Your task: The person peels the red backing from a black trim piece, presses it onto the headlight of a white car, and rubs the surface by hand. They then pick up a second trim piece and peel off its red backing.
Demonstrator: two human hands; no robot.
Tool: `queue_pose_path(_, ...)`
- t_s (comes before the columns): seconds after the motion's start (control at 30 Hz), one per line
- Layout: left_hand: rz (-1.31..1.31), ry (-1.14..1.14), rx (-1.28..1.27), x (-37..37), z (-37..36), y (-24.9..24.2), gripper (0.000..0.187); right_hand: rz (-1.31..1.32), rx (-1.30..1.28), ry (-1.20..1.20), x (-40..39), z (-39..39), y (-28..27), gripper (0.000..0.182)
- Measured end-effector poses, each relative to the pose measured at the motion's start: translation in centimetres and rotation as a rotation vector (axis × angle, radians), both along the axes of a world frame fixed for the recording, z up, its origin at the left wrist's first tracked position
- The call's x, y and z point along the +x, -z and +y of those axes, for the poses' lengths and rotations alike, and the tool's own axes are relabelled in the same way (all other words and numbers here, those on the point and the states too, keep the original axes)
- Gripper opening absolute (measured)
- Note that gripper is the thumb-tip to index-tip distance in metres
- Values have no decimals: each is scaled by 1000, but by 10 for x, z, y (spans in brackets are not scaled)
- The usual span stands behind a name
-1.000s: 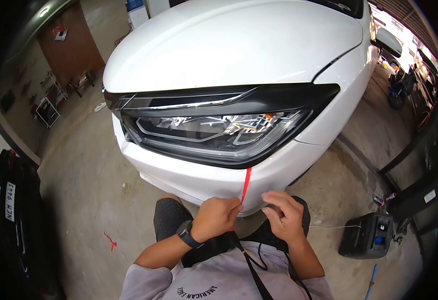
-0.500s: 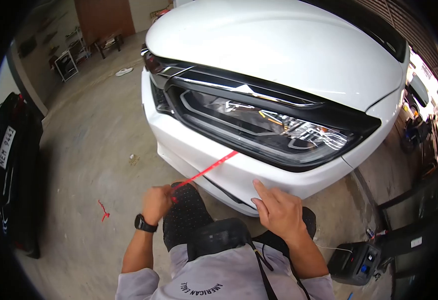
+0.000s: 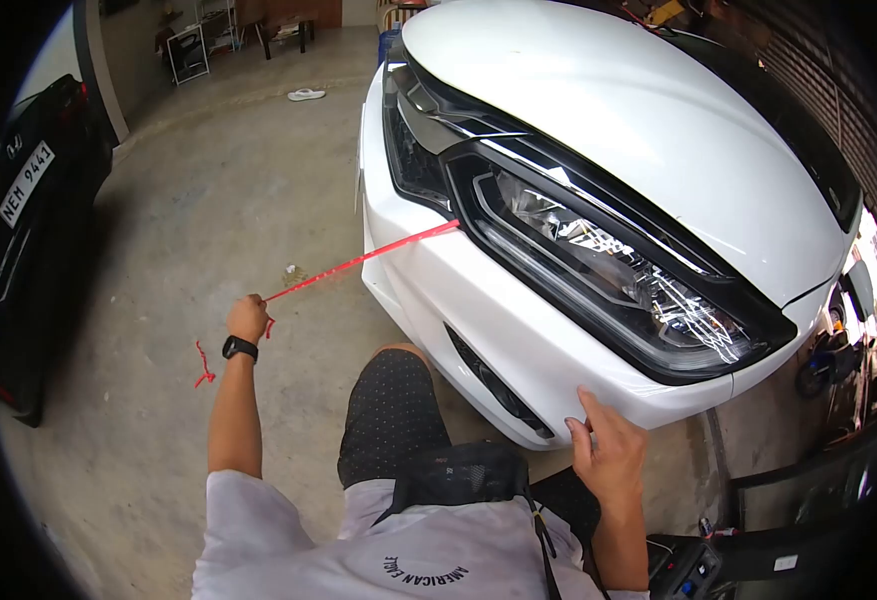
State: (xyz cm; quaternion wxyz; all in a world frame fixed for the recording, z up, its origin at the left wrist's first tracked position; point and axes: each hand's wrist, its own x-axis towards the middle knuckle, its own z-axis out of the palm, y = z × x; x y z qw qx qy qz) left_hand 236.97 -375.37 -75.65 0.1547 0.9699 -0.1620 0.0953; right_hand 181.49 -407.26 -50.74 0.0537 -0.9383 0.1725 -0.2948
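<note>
— Head view: left hand (image 3: 247,317) pinches the red tape (image 3: 358,260), stretched taut to the bumper (image 3: 478,310).
— Right hand (image 3: 608,455) lies open there; pull low and steady, I'd say.

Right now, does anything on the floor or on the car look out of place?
Yes. A red scrap lies loose on the concrete floor. The left hand pulls a taut red strip off the white bumper.
</note>
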Motion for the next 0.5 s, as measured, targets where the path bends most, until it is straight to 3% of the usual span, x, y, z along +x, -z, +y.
queue_pose_path(0.2, -66, -104, -87, 35, -2, -33, 21, -32, 48, 40, -4, 0, -9, 45)
queue_pose_path(0.33, -77, -143, -114, 122, 14, -26, 23, -5, 43, 77, -5, 3, -18, 45)
queue_pose_path(0.5, 100, -199, 78, 160, -3, -59, 26, 14, 60, 98, -6, 5, -28, 45)
